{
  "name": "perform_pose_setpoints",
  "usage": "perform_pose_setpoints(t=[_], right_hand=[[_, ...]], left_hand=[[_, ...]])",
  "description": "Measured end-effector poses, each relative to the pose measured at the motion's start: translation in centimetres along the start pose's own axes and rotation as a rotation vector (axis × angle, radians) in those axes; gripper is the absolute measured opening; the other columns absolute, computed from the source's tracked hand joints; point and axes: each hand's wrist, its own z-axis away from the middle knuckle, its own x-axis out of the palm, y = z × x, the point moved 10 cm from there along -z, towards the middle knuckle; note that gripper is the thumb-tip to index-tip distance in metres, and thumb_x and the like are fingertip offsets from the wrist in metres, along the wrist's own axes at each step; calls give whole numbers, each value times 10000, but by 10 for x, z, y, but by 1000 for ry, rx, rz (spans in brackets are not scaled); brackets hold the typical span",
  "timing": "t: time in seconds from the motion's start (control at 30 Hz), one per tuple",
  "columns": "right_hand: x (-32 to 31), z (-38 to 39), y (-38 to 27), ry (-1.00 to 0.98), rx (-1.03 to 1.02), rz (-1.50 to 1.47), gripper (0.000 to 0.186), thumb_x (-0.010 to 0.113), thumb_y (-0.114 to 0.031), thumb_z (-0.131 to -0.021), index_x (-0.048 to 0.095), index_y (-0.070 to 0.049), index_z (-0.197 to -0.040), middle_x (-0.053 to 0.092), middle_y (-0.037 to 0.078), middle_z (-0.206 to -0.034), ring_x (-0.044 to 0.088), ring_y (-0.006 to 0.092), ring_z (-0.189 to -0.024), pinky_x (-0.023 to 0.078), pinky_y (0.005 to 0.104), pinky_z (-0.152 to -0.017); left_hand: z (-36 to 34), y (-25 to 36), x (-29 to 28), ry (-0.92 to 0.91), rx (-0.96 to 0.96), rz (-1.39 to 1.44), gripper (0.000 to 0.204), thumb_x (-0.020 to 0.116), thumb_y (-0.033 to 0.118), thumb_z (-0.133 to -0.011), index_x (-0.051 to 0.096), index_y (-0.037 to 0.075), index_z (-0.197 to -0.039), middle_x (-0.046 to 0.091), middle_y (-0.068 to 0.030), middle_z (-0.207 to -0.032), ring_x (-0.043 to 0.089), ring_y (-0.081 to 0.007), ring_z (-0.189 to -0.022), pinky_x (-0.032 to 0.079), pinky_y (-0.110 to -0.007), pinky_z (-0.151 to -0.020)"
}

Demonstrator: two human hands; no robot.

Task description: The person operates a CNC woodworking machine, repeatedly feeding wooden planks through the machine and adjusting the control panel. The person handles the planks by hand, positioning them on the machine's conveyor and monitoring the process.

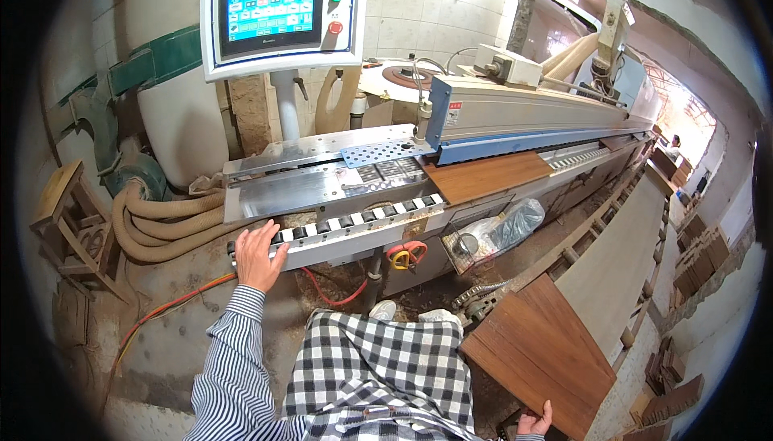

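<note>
My left hand (259,254) rests flat, fingers spread, on the near left end of the roller rail (354,220) of a long edge-banding machine (523,115). It holds nothing. My right hand (534,423) shows only partly at the bottom edge, its fingers touching the near corner of a brown wooden panel (541,344) that lies beside me on the right. Another brown wooden panel (487,175) lies on the machine's feed table, partly under the pressure beam.
A touchscreen control panel (278,14) stands on a post above the machine. Tan dust hoses (161,228) coil at the left beside a wooden stool (76,224). An orange cable (173,306) runs along the floor. A long pale board (616,252) lies on a roller rack; wood pieces stack at right.
</note>
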Motion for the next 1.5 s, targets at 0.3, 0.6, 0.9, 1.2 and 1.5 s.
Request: perform_pose_setpoints(t=[0.3, 0.6, 0.9, 1.2, 1.5], right_hand=[[134, 23, 40, -323, -9, 113, 236, 621, -123, -892, 595, -60, -1118, 674, 38, -1002, 606, 118, -698, 485, 215, -534], [356, 98, 237, -872, 512, 185, 152, 584, -132, -935, 588, -59, -1069, 638, 31, -933, 580, 139, -773, 473, 253, -647], [444, 161, 352, -997, 786, 338, 113, 603, -147, -944, 611, -57, -1011, 644, 32, -955, 619, 153, -839, 523, 291, -745], [416, 150, 297, -1186, 571, 658, 493, 544, -178, -972, 395, 5, -1406, 568, 157, -1308, 625, 208, -1028, 500, 333, -906], [265, 131, 217, -1329, -1063, 1928, 375, 662, -209, -801, 628, -68, -1147, 596, 103, -1239, 509, 316, -1177, 374, 481, -1011]], left_hand=[[26, 34, -16, -213, -25, 223, 687, 583, 533, -862, 461, 93, -1375, 470, -126, -1421, 335, -328, -1381, 120, -536, -1160], [77, 93, -65, -254, 149, 181, 779, 722, 555, -744, 505, 87, -1328, 415, -159, -1453, 309, -374, -1387, 195, -554, -1135], [83, -25, -93, 37, -130, 25, 613, 756, 410, -751, 593, 48, -1217, 546, -147, -1341, 429, -343, -1316, 288, -493, -1112], [39, -67, -66, 49, -267, 1, 586, 748, 381, -775, 592, 19, -1209, 532, -161, -1354, 417, -327, -1324, 269, -486, -1123], [31, -60, -54, 6, -357, -86, 618, 716, 435, -791, 583, 34, -1242, 520, -129, -1380, 404, -284, -1340, 172, -496, -1155]])
